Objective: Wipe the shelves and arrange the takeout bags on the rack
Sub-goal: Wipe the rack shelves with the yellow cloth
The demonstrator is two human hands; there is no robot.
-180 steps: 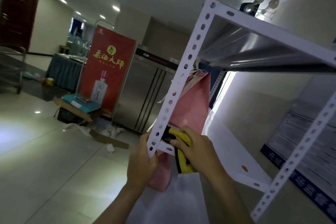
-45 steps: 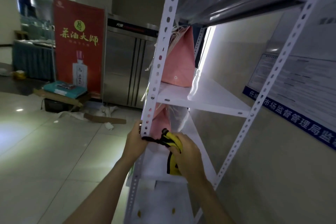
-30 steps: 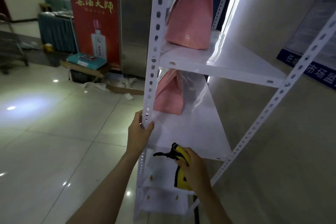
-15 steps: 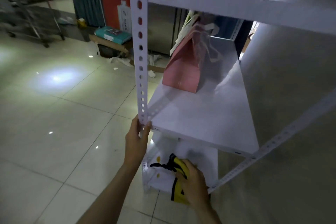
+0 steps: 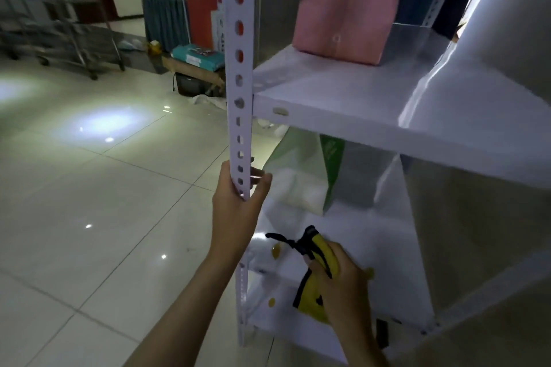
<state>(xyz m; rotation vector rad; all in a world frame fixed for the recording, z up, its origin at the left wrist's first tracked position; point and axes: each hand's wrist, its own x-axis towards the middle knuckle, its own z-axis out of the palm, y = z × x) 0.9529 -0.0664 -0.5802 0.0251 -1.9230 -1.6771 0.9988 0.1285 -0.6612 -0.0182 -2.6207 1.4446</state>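
The tiled floor (image 5: 89, 188) and the white rack (image 5: 343, 110) now fill your view from lower down than half a second ago: you have dropped past the pink bag (image 5: 346, 9) shelf to the level where a white-and-green bag (image 5: 301, 176) stands. Your left hand (image 5: 238, 202) stays wrapped round the perforated post (image 5: 238, 68), and your right hand (image 5: 343, 286) is closed on the yellow cloth (image 5: 316, 277), pressed to the lower shelf (image 5: 372, 247). I judge wiping has moved on to this shelf.

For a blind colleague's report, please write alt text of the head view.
The left hand grips the white rack's front post while the right hand presses a yellow cloth on a low shelf. A pink bag stands one shelf higher; a green-and-white bag stands behind the cloth.
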